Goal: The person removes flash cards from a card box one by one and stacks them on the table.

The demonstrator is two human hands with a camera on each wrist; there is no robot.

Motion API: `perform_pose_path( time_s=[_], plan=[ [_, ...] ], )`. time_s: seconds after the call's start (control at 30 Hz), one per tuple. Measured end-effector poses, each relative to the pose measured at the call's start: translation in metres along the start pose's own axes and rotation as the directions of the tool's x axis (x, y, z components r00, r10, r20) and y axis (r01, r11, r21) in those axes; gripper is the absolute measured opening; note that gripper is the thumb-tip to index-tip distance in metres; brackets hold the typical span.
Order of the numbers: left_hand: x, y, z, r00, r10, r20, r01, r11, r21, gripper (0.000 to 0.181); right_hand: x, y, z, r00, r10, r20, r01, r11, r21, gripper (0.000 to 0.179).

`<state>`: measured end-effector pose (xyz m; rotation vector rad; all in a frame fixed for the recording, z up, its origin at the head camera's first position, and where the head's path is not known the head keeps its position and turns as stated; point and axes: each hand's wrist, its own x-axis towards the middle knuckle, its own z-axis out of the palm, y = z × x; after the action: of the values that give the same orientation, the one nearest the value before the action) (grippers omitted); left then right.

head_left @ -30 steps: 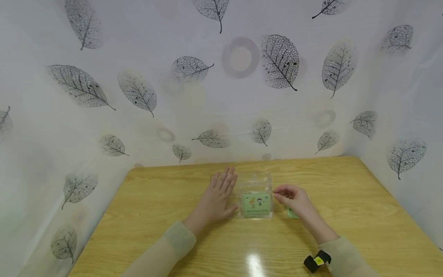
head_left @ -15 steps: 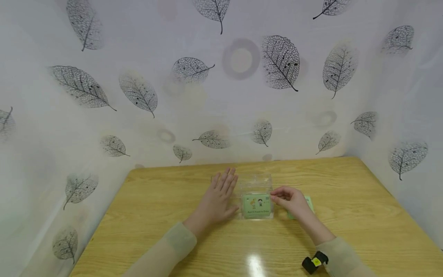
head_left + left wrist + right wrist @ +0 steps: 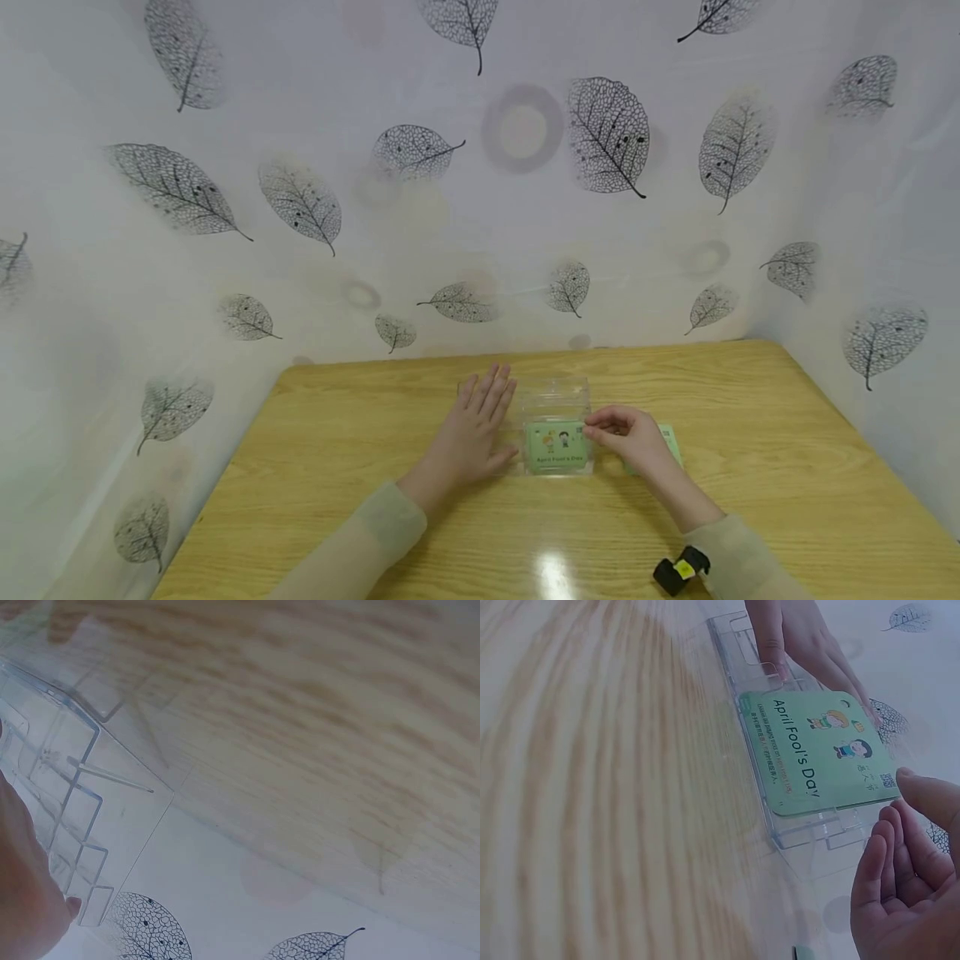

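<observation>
A clear plastic tiered holder (image 3: 555,400) lies on the table between the hands. In its right front section sits a green flash card (image 3: 555,446) printed "April Fool's Day" with two cartoon children; the right wrist view shows the same card (image 3: 810,750) close up. My right hand (image 3: 633,437) pinches the card's right edge between thumb and fingertips. My left hand (image 3: 472,429) rests with straight fingers on the holder's left side. In the left wrist view, the stepped compartments of the holder (image 3: 90,772) show beside that hand.
More green cards (image 3: 670,437) lie on the wooden table (image 3: 337,467) to the right, partly under my right hand. A white cloth with leaf prints (image 3: 450,233) hangs behind and at both sides. A black wrist device (image 3: 681,570) is at my right sleeve.
My right hand has moved slightly left from beside the holder to the card's right edge, uncovering more of the green cards behind it. The left hand has stayed in place.
</observation>
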<state>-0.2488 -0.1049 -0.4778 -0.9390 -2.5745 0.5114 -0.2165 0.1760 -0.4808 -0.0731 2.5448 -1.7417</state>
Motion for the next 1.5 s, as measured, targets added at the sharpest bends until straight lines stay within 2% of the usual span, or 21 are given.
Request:
perform_pose_path(
  time_s=[0.23,0.9,1.5],
  plan=[
    [-0.0005,0.0000,-0.0009,1.000,-0.002,0.006,0.002,1.000,0.015,0.100,0.0005,-0.0005,0.0030,1.000,-0.001,-0.023,0.001,1.000,-0.013,0.030],
    [0.0000,-0.0001,0.0001,1.000,-0.006,0.015,0.006,1.000,0.019,0.100,0.0013,-0.0011,0.0053,1.000,-0.014,-0.025,0.014,1.000,-0.023,0.029],
    [0.0002,0.0002,0.0038,1.000,-0.005,0.000,0.005,1.000,0.025,0.100,0.0026,0.0020,0.0075,0.999,-0.019,-0.047,0.018,1.000,-0.026,0.026]
  ],
)
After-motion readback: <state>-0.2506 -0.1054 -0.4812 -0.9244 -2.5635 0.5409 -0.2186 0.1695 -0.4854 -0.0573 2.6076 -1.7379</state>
